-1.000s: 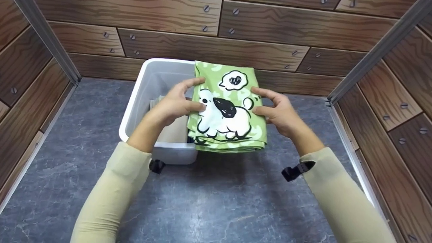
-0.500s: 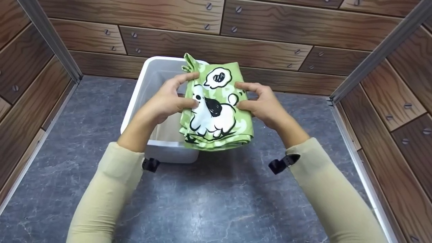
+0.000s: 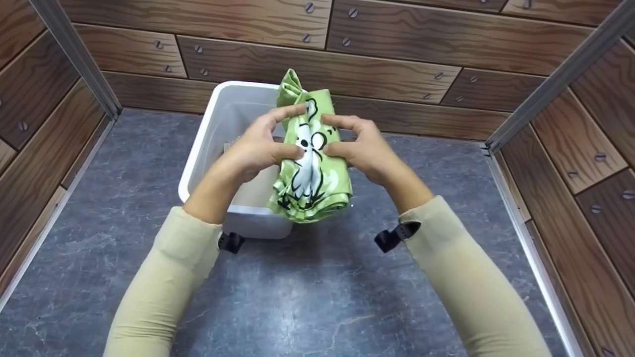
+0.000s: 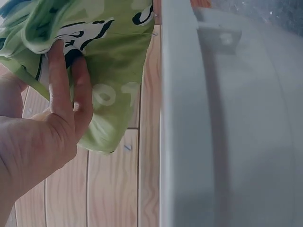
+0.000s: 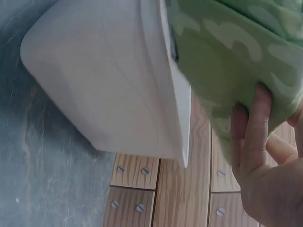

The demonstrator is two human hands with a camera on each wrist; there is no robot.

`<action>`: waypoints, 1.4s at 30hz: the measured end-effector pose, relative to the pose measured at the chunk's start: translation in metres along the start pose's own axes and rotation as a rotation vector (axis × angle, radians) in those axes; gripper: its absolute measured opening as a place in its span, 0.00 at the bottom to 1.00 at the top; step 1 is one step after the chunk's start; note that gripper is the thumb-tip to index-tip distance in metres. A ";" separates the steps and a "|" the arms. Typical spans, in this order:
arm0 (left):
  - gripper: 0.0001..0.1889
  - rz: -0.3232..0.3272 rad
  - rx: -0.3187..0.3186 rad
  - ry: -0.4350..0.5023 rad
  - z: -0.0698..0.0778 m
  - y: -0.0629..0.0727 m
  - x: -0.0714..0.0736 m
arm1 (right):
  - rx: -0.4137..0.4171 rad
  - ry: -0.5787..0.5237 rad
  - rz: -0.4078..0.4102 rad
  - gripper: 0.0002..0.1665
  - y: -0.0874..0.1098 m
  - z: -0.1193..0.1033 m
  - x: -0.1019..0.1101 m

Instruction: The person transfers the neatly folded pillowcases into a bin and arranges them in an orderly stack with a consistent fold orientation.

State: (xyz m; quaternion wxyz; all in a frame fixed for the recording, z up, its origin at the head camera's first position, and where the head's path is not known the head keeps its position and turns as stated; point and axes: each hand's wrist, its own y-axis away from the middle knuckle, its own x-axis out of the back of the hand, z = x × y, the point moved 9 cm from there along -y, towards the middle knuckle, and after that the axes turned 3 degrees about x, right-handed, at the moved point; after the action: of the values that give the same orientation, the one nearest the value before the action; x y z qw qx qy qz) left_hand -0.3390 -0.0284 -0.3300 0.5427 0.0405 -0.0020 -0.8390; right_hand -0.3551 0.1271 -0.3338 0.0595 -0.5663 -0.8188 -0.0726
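Note:
Between both hands hangs a folded green cloth (image 3: 337,183) printed with a white cartoon animal, bunched along its middle. My left hand (image 3: 258,151) grips its left side, thumb on top and other fingers partly beneath. The right hand (image 3: 369,151) holds the right side the same way. In the left wrist view, fingers of the left hand (image 4: 52,113) support the cloth (image 4: 109,66) from below. The right wrist view shows the right hand (image 5: 272,170) with fingertips against the underside of the cloth (image 5: 222,56). Below and left stands a white plastic bin (image 3: 198,144), its right rim partly hidden.
Something flat and beige (image 3: 253,191) lies inside the bin; its kind is hard to tell. Wood-patterned walls (image 3: 397,74) with metal corner posts (image 3: 540,74) surround the grey marbled floor (image 3: 297,297). A small black device (image 3: 389,240) sits on each wrist.
The hands have come closer together, the right one moving left. Between them the cloth has gone from flat and wide to narrow and creased, with its top left corner sticking up.

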 end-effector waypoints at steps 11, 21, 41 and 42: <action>0.45 0.050 0.004 -0.018 0.007 0.015 0.031 | -0.022 0.033 0.041 0.38 -0.002 0.003 0.007; 0.44 0.143 0.031 0.022 0.001 0.027 0.074 | -0.021 0.004 0.032 0.38 -0.007 0.008 0.004; 0.43 0.222 0.082 -0.104 -0.007 0.036 0.110 | -0.022 -0.030 0.048 0.37 -0.019 0.013 -0.010; 0.43 0.225 0.083 -0.108 -0.007 0.036 0.111 | -0.024 -0.033 0.047 0.37 -0.019 0.013 -0.012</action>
State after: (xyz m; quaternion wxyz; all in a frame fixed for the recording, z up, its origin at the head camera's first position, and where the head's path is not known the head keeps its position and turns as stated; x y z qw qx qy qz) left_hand -0.3508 -0.1442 -0.3429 0.6305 0.0172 -0.0702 -0.7728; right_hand -0.3690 0.1121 -0.3499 0.0407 -0.5872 -0.8052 -0.0718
